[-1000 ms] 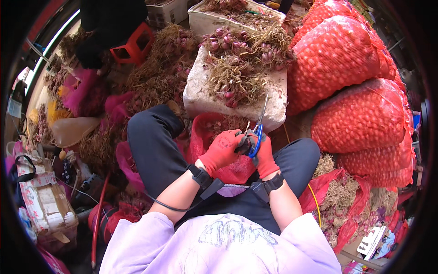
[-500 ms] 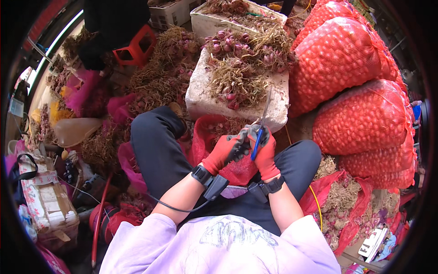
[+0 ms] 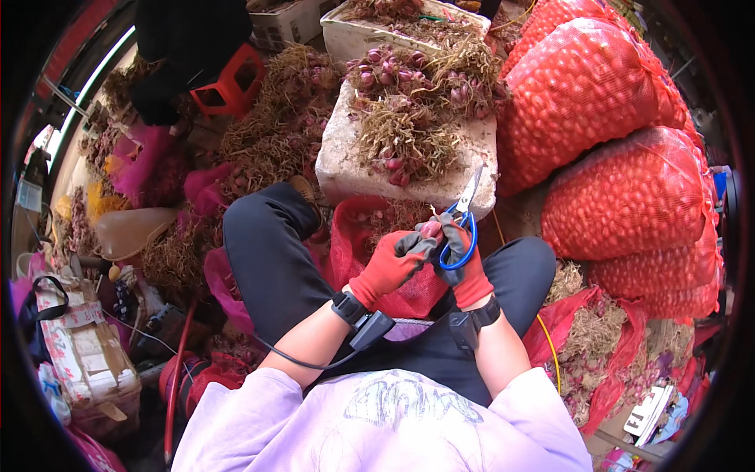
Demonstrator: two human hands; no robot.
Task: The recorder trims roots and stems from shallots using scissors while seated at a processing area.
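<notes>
Both my hands wear red gloves with dark grey palms and meet over my lap. My left hand (image 3: 401,256) is closed on a small shallot (image 3: 431,229), its purplish skin showing between the fingers. Blue-handled scissors (image 3: 470,228) sit in my right hand (image 3: 465,263), with the metal blades pointing up and away. The right fingertips are at the shallot too. Just beyond, dried shallot bunches (image 3: 409,126) with straw-like stalks lie on a white foam box (image 3: 338,161). Under my hands a red mesh bag (image 3: 350,228) hangs between my knees.
Full red mesh sacks (image 3: 625,200) are stacked at the right. A red stool (image 3: 236,82) stands at the far left beside a person in dark clothes (image 3: 185,35). More dried bunches (image 3: 275,126) cover the floor. A taped carton (image 3: 86,346) stands at the left.
The scissors have turned in my right hand, so their blue loops now show broadside and the blades look spread. The shallot has come into sight between my hands.
</notes>
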